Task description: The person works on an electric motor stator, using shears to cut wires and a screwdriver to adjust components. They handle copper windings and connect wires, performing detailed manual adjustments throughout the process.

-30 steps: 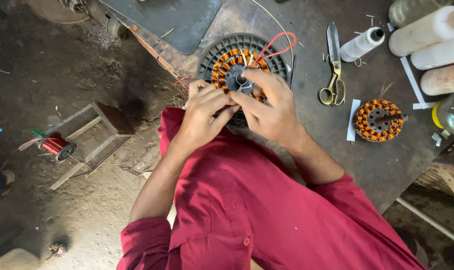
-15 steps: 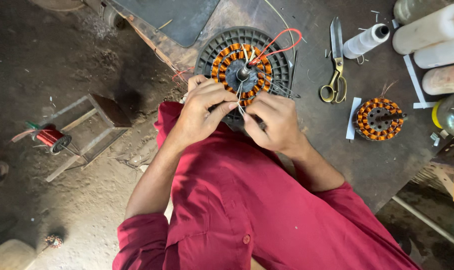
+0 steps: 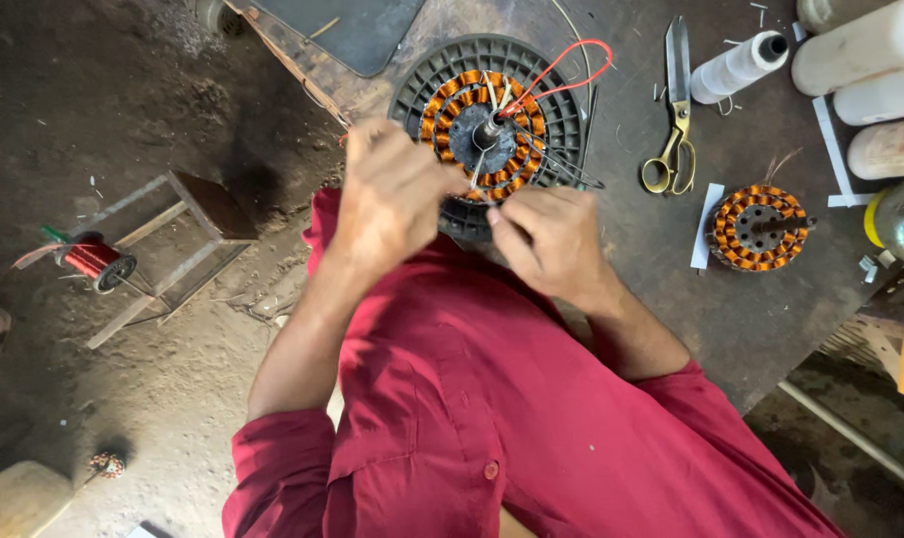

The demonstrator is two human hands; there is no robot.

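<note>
Since the earlier frame both hands have drawn back from the winding toward the near rim. The stator, copper coils ringed in a black ribbed housing, sits on the dark workbench. The left hand is curled shut, the right hand pinches a thin wire end. Most coils look wound; loose leads and a red wire remain untied. Scissors lie nearby

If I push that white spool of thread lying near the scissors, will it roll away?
Probably. The white spool of thread lies on its side on the dark workbench, so its round body could roll. It looks light, and the gold-handled scissors beside it might stop it.
</note>
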